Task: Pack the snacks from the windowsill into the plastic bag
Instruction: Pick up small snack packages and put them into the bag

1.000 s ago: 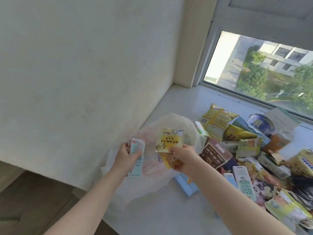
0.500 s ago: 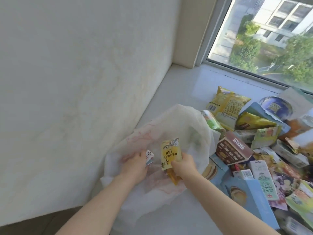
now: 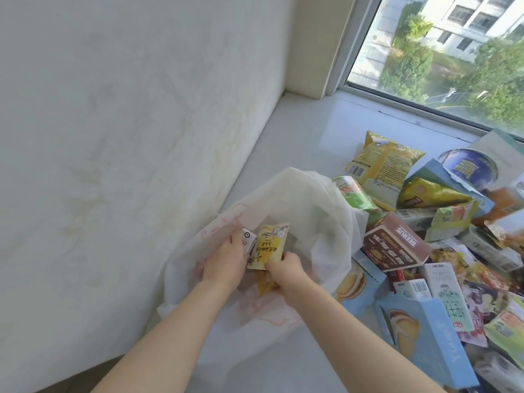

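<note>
Two bare forearms, uncovered along all the length that shows, slim and smooth, left hand [image 3: 226, 262] and right hand [image 3: 286, 269] bare as well, fingers short, fingernails too blurred to tell

Translucent white plastic bag [image 3: 295, 205]; glossy yellow foil packet [image 3: 269, 246]; smooth windowsill [image 3: 297, 143].

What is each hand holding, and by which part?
The right hand pinches a yellow snack packet by its lower edge. The left hand grips a white carton around its lower part, only its top showing, both over the open plastic bag.
</note>
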